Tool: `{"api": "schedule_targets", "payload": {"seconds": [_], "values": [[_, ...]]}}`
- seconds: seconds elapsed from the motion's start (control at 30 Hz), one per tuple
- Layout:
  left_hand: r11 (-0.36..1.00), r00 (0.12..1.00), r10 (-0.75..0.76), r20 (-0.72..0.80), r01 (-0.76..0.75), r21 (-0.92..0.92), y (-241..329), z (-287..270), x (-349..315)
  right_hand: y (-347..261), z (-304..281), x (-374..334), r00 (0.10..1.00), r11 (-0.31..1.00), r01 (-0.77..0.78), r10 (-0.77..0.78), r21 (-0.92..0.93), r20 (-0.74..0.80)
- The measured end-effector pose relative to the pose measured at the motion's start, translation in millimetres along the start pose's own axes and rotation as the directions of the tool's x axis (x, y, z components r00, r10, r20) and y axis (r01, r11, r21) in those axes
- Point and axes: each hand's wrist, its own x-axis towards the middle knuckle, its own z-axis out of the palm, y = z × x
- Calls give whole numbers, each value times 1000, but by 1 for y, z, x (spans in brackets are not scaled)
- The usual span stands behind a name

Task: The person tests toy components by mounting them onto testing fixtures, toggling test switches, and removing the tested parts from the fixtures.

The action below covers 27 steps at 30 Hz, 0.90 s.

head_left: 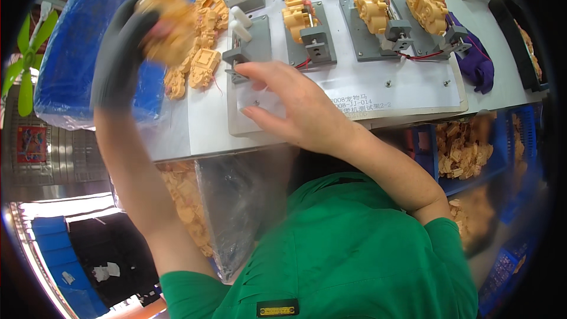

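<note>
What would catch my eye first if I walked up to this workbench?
Probably the row of yellow plastic toy bodies clamped on grey fixtures along the white board at the back. Next, the left hand in a dark glove, raised and blurred, gripping another yellow toy piece above a heap of the same parts. The bare right hand rests on the board by the empty leftmost fixture.

Test fixtures [366, 26] stand in a row behind the right hand [295, 109].
</note>
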Motion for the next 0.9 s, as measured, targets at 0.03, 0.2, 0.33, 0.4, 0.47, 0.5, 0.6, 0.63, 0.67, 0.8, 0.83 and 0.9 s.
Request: {"api": "schedule_targets", "payload": {"seconds": [0.03,0.2,0.33,0.4,0.47,0.5,0.6,0.63,0.67,0.8,0.83,0.9], "values": [[998,993,61,-98,-58,28,-6,-16,-29,-1,-1,-2,999,998,11,-12,-63,-30],[986,639,-135,-757,8,-169,-108,-60,-189,-21,-55,-32,998,979,12,-24,-205,-54],[847,92,-529,-844,128,-517,-191,-60,-298,-21,-80,-33,993,933,-109,91,-344,-69],[778,-20,-607,-794,185,-600,-221,-62,-339,-21,-82,-31,991,909,-131,120,-395,-53],[724,-16,-629,-777,354,-593,-246,-75,-370,-20,-83,-32,989,919,-145,133,-366,-58],[698,-41,-661,-749,335,-633,-258,-86,-381,-18,-85,-35,989,920,-146,132,-363,-61],[609,12,-653,-757,603,-516,-292,-125,-419,-14,-95,-46,977,864,-202,211,-462,-32],[542,52,-629,-775,745,-389,-300,-137,-436,-15,-97,-51,956,842,-276,290,-464,-41],[392,174,-635,-753,912,-120,-304,-142,-460,-13,-97,-54,954,829,-286,291,-480,-66],[-322,225,-447,-865,862,391,-297,-141,-551,-9,-100,-51,935,845,-339,350,-414,-51],[-237,50,-340,-939,962,137,-296,-132,-568,-9,-100,-50,920,821,-378,383,-428,-80],[-189,43,-327,-944,976,110,-289,-113,-597,-7,-101,-47,924,793,-330,383,-512,-3]]}}
